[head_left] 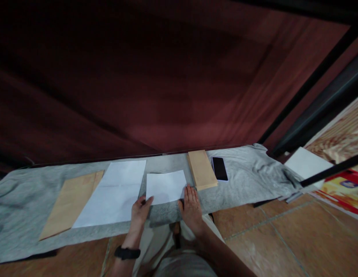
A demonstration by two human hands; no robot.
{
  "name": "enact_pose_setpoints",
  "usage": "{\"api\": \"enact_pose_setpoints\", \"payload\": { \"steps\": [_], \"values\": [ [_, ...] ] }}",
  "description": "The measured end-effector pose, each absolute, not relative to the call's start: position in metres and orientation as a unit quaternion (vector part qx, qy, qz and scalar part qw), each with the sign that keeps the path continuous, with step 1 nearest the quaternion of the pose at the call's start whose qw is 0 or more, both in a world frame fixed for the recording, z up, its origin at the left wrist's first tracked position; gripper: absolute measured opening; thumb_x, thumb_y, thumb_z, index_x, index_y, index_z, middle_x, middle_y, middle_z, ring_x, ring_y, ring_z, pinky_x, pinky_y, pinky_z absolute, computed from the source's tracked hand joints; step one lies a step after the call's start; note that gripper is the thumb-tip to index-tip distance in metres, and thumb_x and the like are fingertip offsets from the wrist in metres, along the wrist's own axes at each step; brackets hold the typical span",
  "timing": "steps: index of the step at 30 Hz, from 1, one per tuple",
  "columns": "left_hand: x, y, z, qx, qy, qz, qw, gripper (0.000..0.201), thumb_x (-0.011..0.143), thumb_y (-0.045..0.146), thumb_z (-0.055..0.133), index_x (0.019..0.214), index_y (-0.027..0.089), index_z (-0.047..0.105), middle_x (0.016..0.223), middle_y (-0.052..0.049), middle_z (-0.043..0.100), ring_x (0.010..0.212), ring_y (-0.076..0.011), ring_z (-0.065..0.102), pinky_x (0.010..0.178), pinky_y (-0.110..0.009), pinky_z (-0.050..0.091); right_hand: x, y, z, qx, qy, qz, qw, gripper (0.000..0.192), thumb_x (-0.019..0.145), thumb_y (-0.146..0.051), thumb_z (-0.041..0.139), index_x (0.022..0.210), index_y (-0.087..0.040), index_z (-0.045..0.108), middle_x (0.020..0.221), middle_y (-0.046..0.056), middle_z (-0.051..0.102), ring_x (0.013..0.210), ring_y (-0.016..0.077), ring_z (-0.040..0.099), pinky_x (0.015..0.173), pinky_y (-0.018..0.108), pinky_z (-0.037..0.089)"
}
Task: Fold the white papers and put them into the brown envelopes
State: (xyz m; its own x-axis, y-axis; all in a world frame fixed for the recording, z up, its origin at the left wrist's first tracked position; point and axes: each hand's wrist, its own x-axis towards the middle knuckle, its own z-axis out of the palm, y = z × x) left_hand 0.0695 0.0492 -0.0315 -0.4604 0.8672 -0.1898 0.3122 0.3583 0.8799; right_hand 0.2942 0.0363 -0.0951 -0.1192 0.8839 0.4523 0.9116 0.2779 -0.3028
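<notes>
A folded white paper (pixel 166 186) lies on a grey cloth (pixel 248 173) in front of me. My left hand (pixel 140 211) rests on the cloth with its fingertips touching the paper's lower left corner. My right hand (pixel 191 206) lies flat on the cloth, fingers spread, just off the paper's lower right corner. A black band (pixel 127 252) is on my left wrist. Neither hand holds anything.
A larger unfolded white sheet (pixel 115 194) and a big brown envelope (pixel 70 202) lie to the left. A stack of small brown envelopes (pixel 202 169) and a black phone (pixel 219 168) lie to the right. A dark red curtain (pixel 155 88) hangs behind; tiled floor (pixel 282 238) is below.
</notes>
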Motion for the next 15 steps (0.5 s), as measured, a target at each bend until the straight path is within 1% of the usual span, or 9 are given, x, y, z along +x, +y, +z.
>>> {"api": "enact_pose_setpoints", "payload": {
  "steps": [2, 4, 6, 8, 10, 12, 14, 15],
  "values": [
    [0.079, 0.045, -0.021, 0.356, 0.72, 0.459, 0.38, 0.048, 0.063, 0.066, 0.073, 0.074, 0.02, 0.064, 0.057, 0.004, 0.056, 0.053, -0.0159, 0.054, 0.053, -0.029, 0.042, 0.289, 0.037, -0.088, -0.576, -0.766, 0.006, 0.286, 0.068, 0.1, -0.025, 0.051, 0.162, -0.008, 0.03, 0.165, 0.019, 0.036, 0.152, 0.0332, 0.036, 0.122, 0.052, 0.035],
    [0.09, 0.042, -0.005, 0.326, 0.674, 0.508, 0.425, 0.053, 0.054, 0.066, 0.081, 0.072, 0.019, 0.064, 0.057, 0.006, 0.053, 0.051, -0.0123, 0.049, 0.051, -0.026, 0.04, 0.28, 0.037, -0.078, -0.544, -0.785, 0.045, 0.293, 0.07, 0.095, -0.021, 0.053, 0.162, -0.011, 0.032, 0.166, 0.016, 0.035, 0.153, 0.0312, 0.033, 0.122, 0.051, 0.036],
    [0.101, 0.041, 0.012, 0.338, 0.641, 0.532, 0.438, 0.052, 0.054, 0.064, 0.084, 0.069, 0.019, 0.064, 0.057, 0.006, 0.053, 0.052, -0.0109, 0.047, 0.052, -0.025, 0.039, 0.269, 0.038, -0.065, -0.519, -0.79, 0.091, 0.314, 0.071, 0.092, -0.019, 0.054, 0.161, -0.014, 0.036, 0.165, 0.013, 0.039, 0.152, 0.0295, 0.036, 0.122, 0.05, 0.037],
    [0.109, 0.039, 0.028, 0.367, 0.612, 0.535, 0.453, 0.049, 0.059, 0.062, 0.085, 0.07, 0.019, 0.065, 0.06, 0.005, 0.056, 0.056, -0.0111, 0.049, 0.055, -0.024, 0.041, 0.26, 0.04, -0.051, -0.503, -0.773, 0.159, 0.353, 0.064, 0.093, -0.017, 0.05, 0.157, -0.016, 0.045, 0.161, 0.012, 0.045, 0.148, 0.0268, 0.044, 0.121, 0.047, 0.04],
    [0.115, 0.039, 0.038, 0.373, 0.585, 0.551, 0.463, 0.049, 0.066, 0.064, 0.082, 0.082, 0.019, 0.07, 0.073, 0.001, 0.066, 0.068, -0.014, 0.059, 0.065, -0.025, 0.048, 0.255, 0.046, -0.037, -0.493, -0.722, 0.255, 0.412, 0.055, 0.097, -0.019, 0.043, 0.151, -0.02, 0.052, 0.152, 0.009, 0.057, 0.138, 0.0232, 0.055, 0.118, 0.043, 0.045],
    [0.117, 0.038, 0.043, 0.351, 0.564, 0.59, 0.458, 0.055, 0.074, 0.067, 0.075, 0.098, 0.019, 0.072, 0.099, -0.006, 0.074, 0.093, -0.02, 0.067, 0.08, -0.03, 0.053, 0.255, 0.053, -0.021, -0.488, -0.633, 0.365, 0.477, 0.046, 0.103, -0.029, 0.04, 0.144, -0.024, 0.059, 0.141, 0.007, 0.067, 0.127, 0.0225, 0.064, 0.113, 0.042, 0.049],
    [0.117, 0.039, 0.04, 0.308, 0.57, 0.62, 0.442, 0.058, 0.077, 0.068, 0.073, 0.108, 0.019, 0.071, 0.122, -0.01, 0.071, 0.115, -0.0245, 0.064, 0.089, -0.033, 0.054, 0.257, 0.061, -0.006, -0.477, -0.519, 0.47, 0.531, 0.04, 0.104, -0.044, 0.043, 0.128, -0.023, 0.068, 0.125, 0.007, 0.075, 0.114, 0.0243, 0.07, 0.105, 0.043, 0.054],
    [0.117, 0.039, 0.037, 0.283, 0.583, 0.62, 0.442, 0.058, 0.077, 0.066, 0.074, 0.111, 0.019, 0.07, 0.129, -0.011, 0.068, 0.12, -0.0253, 0.063, 0.089, -0.033, 0.055, 0.258, 0.064, 0.001, -0.467, -0.456, 0.518, 0.553, 0.04, 0.102, -0.049, 0.047, 0.12, -0.023, 0.07, 0.118, 0.007, 0.077, 0.109, 0.0248, 0.072, 0.103, 0.043, 0.055]
  ]
}}
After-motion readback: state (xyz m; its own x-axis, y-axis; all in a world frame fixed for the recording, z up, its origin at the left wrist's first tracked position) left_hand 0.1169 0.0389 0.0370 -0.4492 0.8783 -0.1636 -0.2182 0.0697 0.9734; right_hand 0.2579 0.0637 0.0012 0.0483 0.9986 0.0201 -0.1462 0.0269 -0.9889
